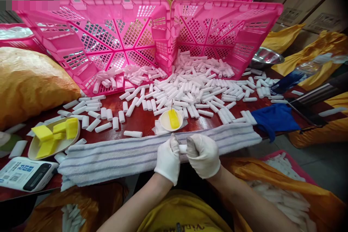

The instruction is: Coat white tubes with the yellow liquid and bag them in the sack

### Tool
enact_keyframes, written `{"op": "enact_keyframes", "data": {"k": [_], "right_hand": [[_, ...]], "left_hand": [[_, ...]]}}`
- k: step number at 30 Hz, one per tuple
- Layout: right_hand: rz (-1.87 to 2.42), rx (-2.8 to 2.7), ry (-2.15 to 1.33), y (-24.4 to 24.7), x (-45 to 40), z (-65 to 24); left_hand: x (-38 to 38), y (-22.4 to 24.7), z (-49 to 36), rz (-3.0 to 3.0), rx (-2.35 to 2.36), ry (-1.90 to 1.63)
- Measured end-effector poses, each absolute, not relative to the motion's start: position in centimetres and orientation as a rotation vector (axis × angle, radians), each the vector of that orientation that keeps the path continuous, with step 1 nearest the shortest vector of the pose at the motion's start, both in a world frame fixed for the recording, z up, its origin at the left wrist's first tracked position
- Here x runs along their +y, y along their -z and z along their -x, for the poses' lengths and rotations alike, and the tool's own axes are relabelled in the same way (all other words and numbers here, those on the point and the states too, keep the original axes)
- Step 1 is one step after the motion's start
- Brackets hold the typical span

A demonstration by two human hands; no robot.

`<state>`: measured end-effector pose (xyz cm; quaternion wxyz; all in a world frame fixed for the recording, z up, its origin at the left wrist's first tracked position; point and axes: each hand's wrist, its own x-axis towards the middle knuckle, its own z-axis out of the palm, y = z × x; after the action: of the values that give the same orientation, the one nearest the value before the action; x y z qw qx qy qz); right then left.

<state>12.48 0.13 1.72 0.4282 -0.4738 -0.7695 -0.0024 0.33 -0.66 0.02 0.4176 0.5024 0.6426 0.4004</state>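
My left hand (168,159) and my right hand (203,156), both in white gloves, hold one short white roll (183,148) between them, each closed on an end. They are over the front edge of a striped towel (108,158). Just beyond them a small white dish (164,120) holds a yellow block (174,119) with a thin stick standing at it. Many white rolls (187,87) lie heaped on the dark red table (146,126). At the left, a cream tray (75,138) carries several yellow sponge pieces (43,133).
Two pink baskets (119,49) (206,36) lie tipped at the back. A white device (27,174) sits at the left, a blue cloth (274,117) at the right. Beyond are a metal bowl (268,57), a bottle (296,72) and orange sacks (29,83).
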Motion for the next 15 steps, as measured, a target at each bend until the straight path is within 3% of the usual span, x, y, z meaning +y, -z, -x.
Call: {"op": "enact_keyframes", "data": {"k": [2, 8, 12, 15], "right_hand": [[1.261, -1.837, -0.001, -2.2, -0.1, -13.1], [1.058, -2.078, 0.183, -3.9, -0.8, -15.1], [1.399, -1.629, -0.160, -2.4, -0.9, -13.3], [1.482, -1.446, -0.479, -1.7, -0.8, -14.3]], "left_hand": [[-0.9, -0.5, -0.7, -1.327, 1.616, -1.065], [-0.7, -1.8, -1.1, -1.139, 1.258, -0.820], [-1.5, -2.4, -1.7, -1.532, 1.641, -1.080], [-2.3, -2.3, -1.9, -1.791, 1.589, -1.034]]}}
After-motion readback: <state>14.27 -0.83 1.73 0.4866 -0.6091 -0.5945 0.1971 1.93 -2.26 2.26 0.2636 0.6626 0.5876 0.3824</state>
